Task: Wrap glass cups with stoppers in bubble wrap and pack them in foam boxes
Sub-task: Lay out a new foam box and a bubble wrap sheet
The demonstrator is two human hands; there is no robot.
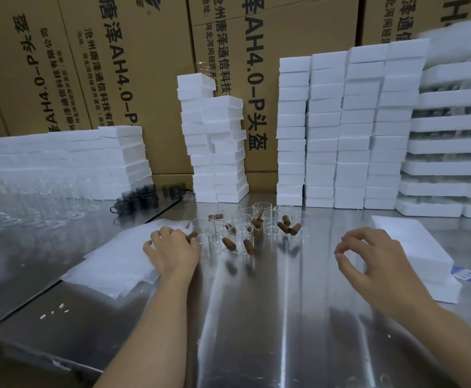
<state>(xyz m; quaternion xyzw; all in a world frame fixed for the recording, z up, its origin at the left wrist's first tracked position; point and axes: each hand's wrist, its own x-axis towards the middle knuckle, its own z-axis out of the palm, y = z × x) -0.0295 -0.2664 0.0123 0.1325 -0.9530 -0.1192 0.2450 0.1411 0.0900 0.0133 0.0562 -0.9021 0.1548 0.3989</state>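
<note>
Progress: early in the present batch, by my assessment. Nothing on the table (284, 317) shows as wrapped.

- Cartons (133, 79) line the whole back of the frame.
- Foam boxes (349, 127) stand in closed white stacks at upper right, centre and left. Whether any are filled cannot be told.
- One low foam box (413, 242) lies at right of centre, just beside the right grip. Its inside is not visible.
- Bubble wrap (116, 264) lies as a flat pile of sheets at lower left of centre. No sheet is drawn off or folded round anything.
- Cups (261, 210) stand upright in a loose cluster at mid-frame, just right of the wrap. All are bare, and most have no stopper fitted.
- Stoppers (284, 227) lie loose among and in front of the cups.

Remaining: stoppering, wrapping and boxing of the entire cluster.

Condition of the cups: clear, thin-walled, straight-sided and open at the top. No chips or cracks can be made out. The stoppers are short brown cylinders, cork-like.

Left grip (172, 250): rests on the wrap with fingers curled, apparently pinching one stopper (191, 236) that protrudes toward the cups.

Right grip (377, 261): raised above the table, fingers loosely curled, nothing visible in it.
</note>
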